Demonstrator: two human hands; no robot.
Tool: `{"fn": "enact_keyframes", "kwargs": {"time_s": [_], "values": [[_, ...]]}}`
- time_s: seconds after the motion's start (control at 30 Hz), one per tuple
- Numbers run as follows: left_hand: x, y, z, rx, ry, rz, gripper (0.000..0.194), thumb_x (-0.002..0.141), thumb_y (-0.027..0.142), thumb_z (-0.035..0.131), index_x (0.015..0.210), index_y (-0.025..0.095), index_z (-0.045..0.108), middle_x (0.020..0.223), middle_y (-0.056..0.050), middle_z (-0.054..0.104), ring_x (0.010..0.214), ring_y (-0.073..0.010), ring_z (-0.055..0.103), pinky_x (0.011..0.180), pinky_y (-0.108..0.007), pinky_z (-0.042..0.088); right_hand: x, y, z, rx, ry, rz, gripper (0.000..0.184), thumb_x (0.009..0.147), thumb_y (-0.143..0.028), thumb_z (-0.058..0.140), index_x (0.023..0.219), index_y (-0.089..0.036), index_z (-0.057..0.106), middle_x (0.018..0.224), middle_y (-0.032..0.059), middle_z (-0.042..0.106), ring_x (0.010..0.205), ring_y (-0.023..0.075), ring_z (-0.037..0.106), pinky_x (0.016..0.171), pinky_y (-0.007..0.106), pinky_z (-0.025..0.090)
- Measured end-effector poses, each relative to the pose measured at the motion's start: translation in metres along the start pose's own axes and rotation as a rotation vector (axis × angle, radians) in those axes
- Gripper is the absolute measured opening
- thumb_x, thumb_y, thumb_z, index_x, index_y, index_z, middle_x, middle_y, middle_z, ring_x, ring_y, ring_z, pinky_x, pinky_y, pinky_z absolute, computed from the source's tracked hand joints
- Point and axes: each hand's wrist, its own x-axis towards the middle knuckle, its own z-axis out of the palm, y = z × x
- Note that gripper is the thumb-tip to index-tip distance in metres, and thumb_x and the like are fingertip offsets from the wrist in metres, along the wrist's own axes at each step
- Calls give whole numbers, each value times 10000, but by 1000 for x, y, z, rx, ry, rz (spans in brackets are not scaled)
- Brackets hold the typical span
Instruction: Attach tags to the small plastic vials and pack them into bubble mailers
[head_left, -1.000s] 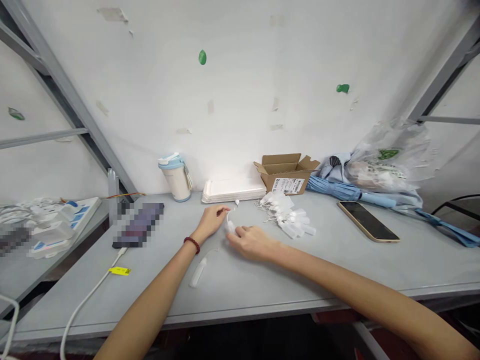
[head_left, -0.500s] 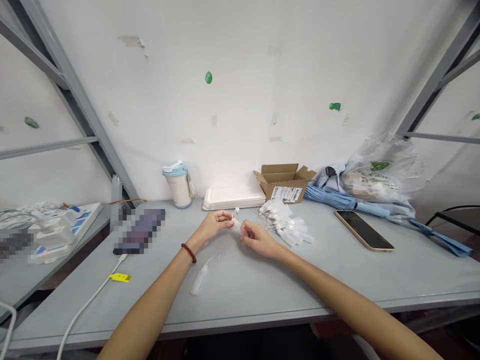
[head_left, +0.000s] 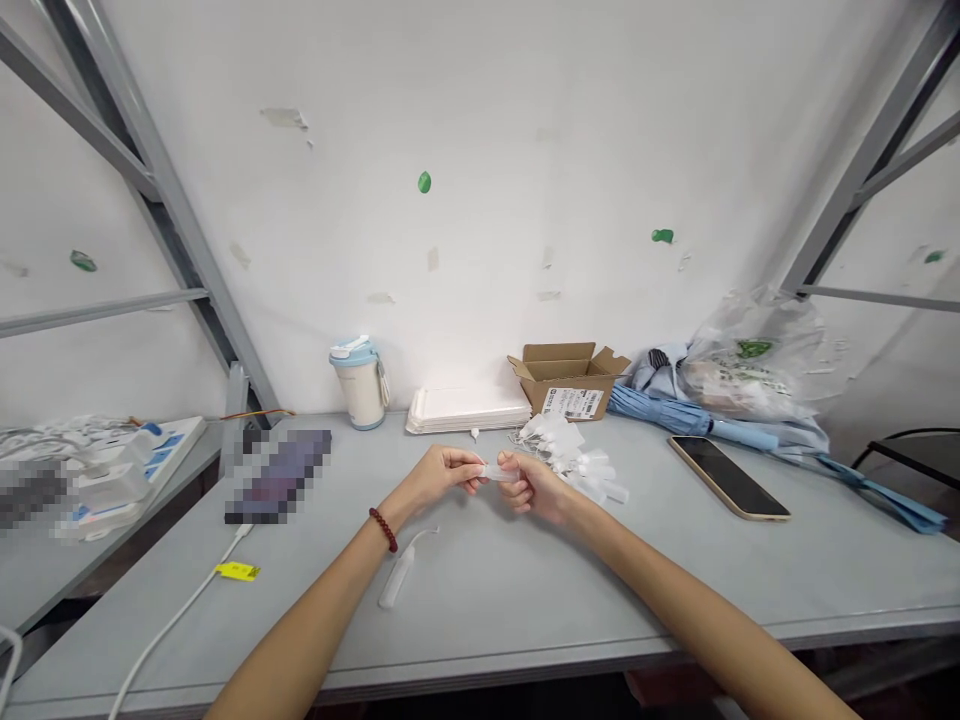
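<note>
You pinch one end of a small, translucent plastic bottle (head_left: 495,472) between the thumb and fingers of your left hand (head_left: 442,475), while your right hand (head_left: 531,487) curls around its other end, above the gray surface (head_left: 525,590). A similar bottle with a thin tail (head_left: 397,580) lies nearer you, beside your left forearm, and a pile of translucent pieces (head_left: 592,464) spreads just beyond your right hand. Behind the pile stands an open cardboard box (head_left: 538,396), its contents hidden from this angle; its white label (head_left: 576,403) carries a barcode and print too small to read. A clear plastic bag (head_left: 780,335) with green markings, at far right, holds something pale pink, indistinct through the film. A cream tumbler (head_left: 361,397) stands upright under its blue lid, left of stacked white packets (head_left: 469,410). A yellow tag (head_left: 238,571), its writing illegible, hangs on the white cable (head_left: 180,612).
</note>
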Motion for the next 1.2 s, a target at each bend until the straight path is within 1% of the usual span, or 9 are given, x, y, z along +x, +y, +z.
{"fn": "enact_keyframes", "kwargs": {"time_s": [0.13, 0.3, 0.4, 0.53, 0.63, 0.73, 0.93, 1.03, 1.2], "values": [[1, -2, 3, 20, 62, 2, 282, 606, 372, 758, 754, 135, 723, 670, -49, 661, 611, -145, 566, 664, -304, 468, 2, 1, -3, 100, -2, 55, 213, 702, -265, 472, 671, -229, 265, 439, -122, 141, 399, 60, 69, 391, 188, 76], [3, -7, 5, -63, 122, 0, 277, 568, 323, 793, 769, 145, 726, 785, -54, 685, 725, -155, 581, 735, -296, 451, 5, 1, -6, 186, -32, 56, 266, 705, -268, 470, 634, -222, 218, 432, -115, 129, 402, 58, 59, 381, 189, 76], [2, -7, 7, -170, 96, -4, 296, 629, 364, 767, 818, 143, 716, 764, -40, 670, 684, -125, 580, 713, -269, 457, 4, -1, -3, 200, -84, 6, 274, 724, -285, 470, 622, -220, 224, 437, -113, 130, 405, 55, 54, 378, 187, 77], [1, -6, 9, -218, 7, -95, 351, 679, 452, 718, 687, 105, 670, 682, -48, 636, 558, -99, 555, 569, -236, 442, 1, -4, 0, 188, -66, -3, 259, 732, -278, 464, 629, -222, 233, 432, -115, 133, 397, 54, 61, 377, 183, 82], [-1, -4, 9, -187, -49, -144, 379, 689, 472, 700, 627, 104, 636, 629, -37, 611, 499, -90, 532, 522, -234, 426, -1, -4, 1, 178, -41, 57, 247, 723, -267, 451, 629, -226, 226, 422, -117, 128, 387, 53, 63, 371, 186, 77], [-3, -1, 10, -124, -36, -96, 317, 660, 415, 735, 632, 113, 643, 617, -20, 598, 512, -94, 528, 546, -246, 434, -1, -2, -1, 160, -13, 89, 237, 722, -260, 433, 614, -226, 225, 419, -115, 127, 380, 52, 65, 364, 190, 82], [-3, 3, 15, -72, 80, 28, 272, 586, 335, 789, 729, 123, 698, 720, -26, 626, 560, -90, 498, 600, -264, 428, 1, -1, -2, 203, 3, 78, 289, 736, -279, 418, 581, -228, 179, 418, -108, 114, 381, 50, 71, 354, 194, 101], [-3, 2, 16, -116, 78, 9, 300, 589, 346, 790, 774, 126, 703, 727, -30, 623, 606, -107, 520, 613, -263, 434, 1, -2, 0, 213, -1, 57, 282, 734, -277, 411, 582, -229, 178, 410, -110, 106, 380, 51, 57, 351, 194, 96], [-2, -2, 14, -230, -8, -116, 407, 700, 498, 685, 753, 95, 679, 734, -76, 639, 621, -129, 568, 602, -270, 452, -1, -3, 3, 215, -27, -5, 288, 732, -271, 439, 586, -223, 196, 422, -113, 113, 385, 48, 55, 362, 187, 81]]}}
